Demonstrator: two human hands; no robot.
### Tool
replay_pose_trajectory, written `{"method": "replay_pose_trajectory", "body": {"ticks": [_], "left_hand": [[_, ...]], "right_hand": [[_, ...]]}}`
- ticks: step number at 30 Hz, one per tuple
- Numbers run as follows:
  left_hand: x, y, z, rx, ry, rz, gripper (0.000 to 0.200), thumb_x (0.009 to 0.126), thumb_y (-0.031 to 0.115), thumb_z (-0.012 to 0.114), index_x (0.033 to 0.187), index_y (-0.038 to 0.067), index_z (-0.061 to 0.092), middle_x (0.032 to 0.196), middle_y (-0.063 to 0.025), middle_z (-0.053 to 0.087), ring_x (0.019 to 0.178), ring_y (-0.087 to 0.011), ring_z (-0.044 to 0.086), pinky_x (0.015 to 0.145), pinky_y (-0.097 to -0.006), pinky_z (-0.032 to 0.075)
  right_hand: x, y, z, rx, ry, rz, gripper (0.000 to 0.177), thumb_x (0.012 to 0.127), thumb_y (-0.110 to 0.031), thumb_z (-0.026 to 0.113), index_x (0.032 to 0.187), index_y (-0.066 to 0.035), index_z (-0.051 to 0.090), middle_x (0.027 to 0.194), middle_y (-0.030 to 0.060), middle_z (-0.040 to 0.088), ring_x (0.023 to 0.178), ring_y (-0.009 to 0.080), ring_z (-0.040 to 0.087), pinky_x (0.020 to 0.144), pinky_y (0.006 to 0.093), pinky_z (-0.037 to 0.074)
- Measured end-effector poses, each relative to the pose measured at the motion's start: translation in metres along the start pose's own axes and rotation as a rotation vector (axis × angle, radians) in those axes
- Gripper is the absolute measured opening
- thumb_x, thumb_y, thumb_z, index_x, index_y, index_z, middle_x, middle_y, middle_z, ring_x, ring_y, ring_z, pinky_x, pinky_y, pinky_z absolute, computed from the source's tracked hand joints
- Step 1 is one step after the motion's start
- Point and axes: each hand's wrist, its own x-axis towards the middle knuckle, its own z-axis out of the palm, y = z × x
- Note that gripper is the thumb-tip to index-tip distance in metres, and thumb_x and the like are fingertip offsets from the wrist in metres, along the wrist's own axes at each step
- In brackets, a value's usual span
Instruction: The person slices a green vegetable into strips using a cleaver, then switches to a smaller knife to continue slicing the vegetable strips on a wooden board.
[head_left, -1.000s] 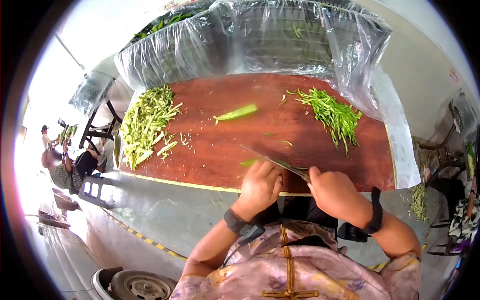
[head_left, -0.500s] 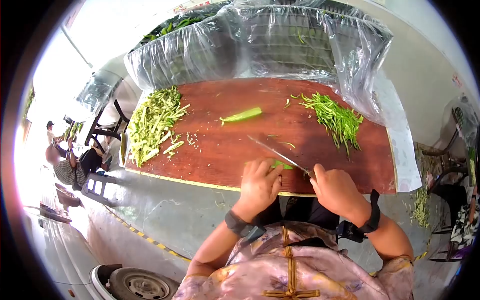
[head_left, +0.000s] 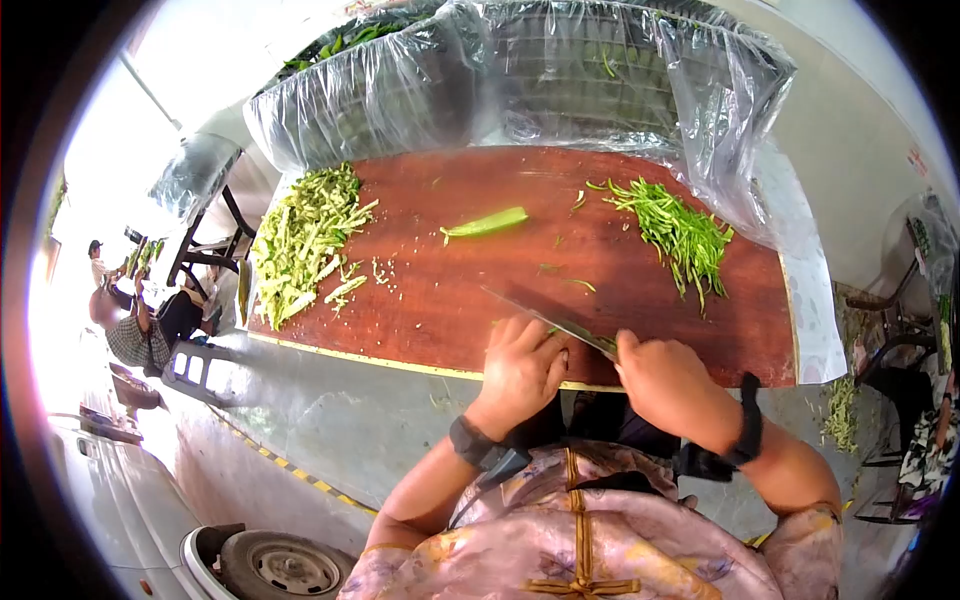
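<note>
My right hand (head_left: 665,385) is closed around the handle of a kitchen knife (head_left: 540,315), its blade pointing left and away from me, low over the board. Beside the blade, my left hand (head_left: 522,362) rests with curled fingers on a green pepper piece, mostly hidden by fingers and blade. A longer green pepper piece (head_left: 487,223) lies in the middle of the reddish-brown board (head_left: 430,310). Thin green strips (head_left: 672,230) are heaped on the right. On the left is a pile of pale green pepper cores and scraps (head_left: 305,245).
Plastic-covered crates (head_left: 580,85) line the board's far edge. Pale seeds and a few loose strips are scattered on the wood. Another person (head_left: 145,330) sits at far left near a grey stool (head_left: 195,372). A vehicle wheel (head_left: 285,568) is at lower left.
The knife and my right hand have shifted slightly left, toward my left hand. The green piece under my fingers now shows less. The piles look the same.
</note>
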Motion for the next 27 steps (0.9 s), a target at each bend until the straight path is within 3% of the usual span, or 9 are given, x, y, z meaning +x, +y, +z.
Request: {"method": "replay_pose_trajectory", "body": {"ticks": [2,8,13,18,21,27], "left_hand": [[-0.003,0.0,-0.001,-0.012,-0.036,-0.018,0.018,0.081,0.013,0.068,0.098,0.007,0.07,0.096,-0.0095,0.06,0.094,-0.0316,0.056,0.085,-0.0443,0.045],[-0.005,-0.001,-0.003,-0.032,-0.027,-0.025,0.028,0.08,0.013,0.068,0.108,0.006,0.069,0.105,-0.0111,0.064,0.104,-0.0333,0.059,0.091,-0.046,0.047],[-0.001,0.003,0.004,-0.029,-0.035,0.022,0.031,0.081,0.014,0.069,0.111,0.006,0.068,0.108,-0.0109,0.064,0.105,-0.0336,0.059,0.091,-0.0452,0.048],[0.004,0.007,0.007,-0.037,-0.073,0.008,0.028,0.082,0.013,0.068,0.109,0.006,0.068,0.108,-0.0104,0.064,0.103,-0.0323,0.059,0.089,-0.0437,0.048],[0.004,0.008,0.007,-0.035,-0.061,0.005,0.026,0.082,0.013,0.068,0.107,0.006,0.068,0.107,-0.0101,0.064,0.102,-0.0318,0.059,0.088,-0.0434,0.048],[0.003,0.006,0.009,-0.024,-0.026,0.03,0.024,0.082,0.012,0.068,0.105,0.006,0.069,0.107,-0.0094,0.063,0.101,-0.0311,0.059,0.087,-0.0433,0.047]], "right_hand": [[0.028,-0.003,0.016,0.047,0.122,-0.147,0.018,0.092,-0.015,0.058,0.093,0.002,0.05,0.063,0.0195,0.062,0.059,0.0408,0.064,0.054,0.0508,0.052],[0.056,0.014,0.015,0.019,0.18,-0.05,0.021,0.092,-0.016,0.059,0.096,0.002,0.05,0.066,0.0227,0.063,0.064,0.0431,0.064,0.057,0.0531,0.051],[0.013,0.034,-0.002,0.004,0.216,0.081,0.022,0.094,-0.017,0.059,0.096,0.001,0.047,0.066,0.0226,0.062,0.064,0.044,0.063,0.057,0.0539,0.048],[-0.03,0.019,-0.016,0.052,0.131,-0.005,0.021,0.094,-0.018,0.059,0.093,-0.001,0.049,0.062,0.021,0.061,0.06,0.0417,0.063,0.055,0.0526,0.049],[-0.043,0.018,-0.01,0.102,0.075,0.056,0.021,0.093,-0.018,0.06,0.093,0.0,0.049,0.064,0.022,0.061,0.062,0.0428,0.062,0.056,0.0531,0.049],[-0.048,0.039,0.003,0.145,0.176,0.106,0.021,0.092,-0.017,0.061,0.093,0.001,0.05,0.068,0.0249,0.061,0.066,0.0467,0.061,0.06,0.0557,0.049]]}}
